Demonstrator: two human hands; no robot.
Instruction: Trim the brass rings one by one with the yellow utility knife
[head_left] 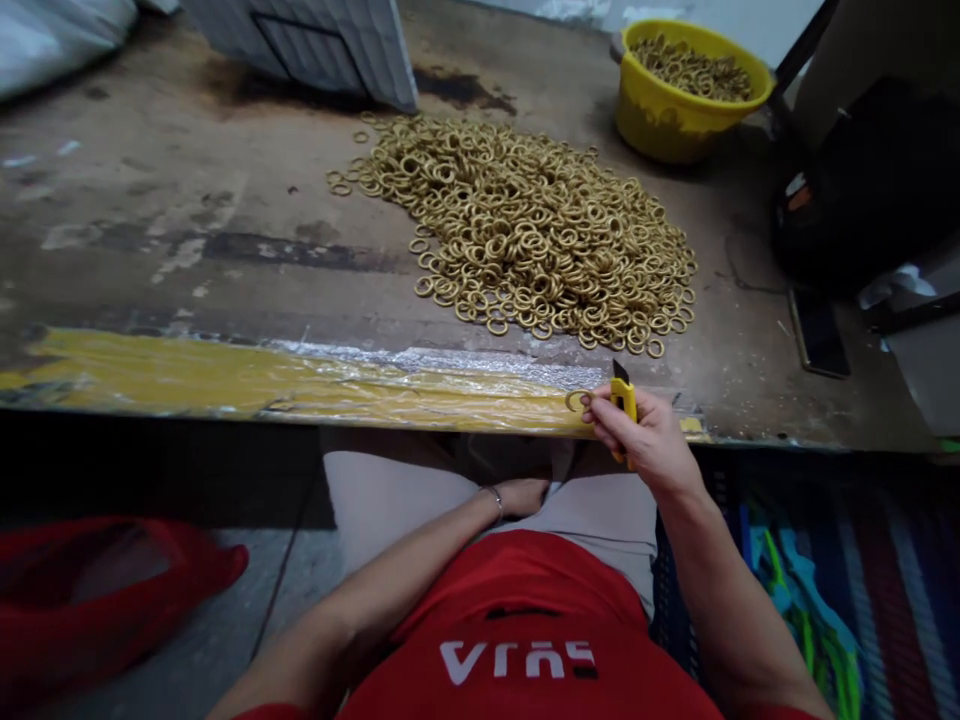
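Observation:
My right hand (649, 435) is closed around a yellow utility knife (623, 398), its dark blade pointing up. Between thumb and fingertips the same hand pinches a gold-coloured ring (576, 401), just over the yellow-taped table edge. Down in my lap, between the thighs, rests my left hand (523, 496), with a bracelet at the wrist. Its fingers are dim and mostly out of sight, so I cannot see whether they hold anything. Beyond the knife, a wide heap of similar gold rings (540, 230) lies on the table.
A yellow basin (660, 125) full of rings stands at the back right. Nearby are a dark phone (819, 332) and a black bulky object (862, 190). A pale ridged panel (307, 45) stands behind the heap. A red basket-like object (112, 610) is at lower left.

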